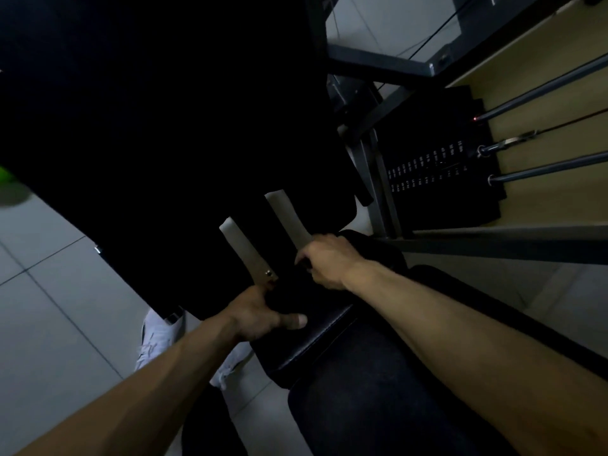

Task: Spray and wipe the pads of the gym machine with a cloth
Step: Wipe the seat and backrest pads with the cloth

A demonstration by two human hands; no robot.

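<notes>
Grey tiled floor [49,291] bears one white shoe [154,340] at lower left and the machine's grey steel frame bar [493,248] at right.

Both your bare forearms reach forward, converging. Your left hand [263,311] lies nearer, thumb stretched straight rightward — fingers hidden. Your right hand [325,261] sits just beyond, knuckles up, fingers curled downward.

No text can be read here. The black weight stack [427,172] carries two rows of small white marks, too blurred to make out.
</notes>
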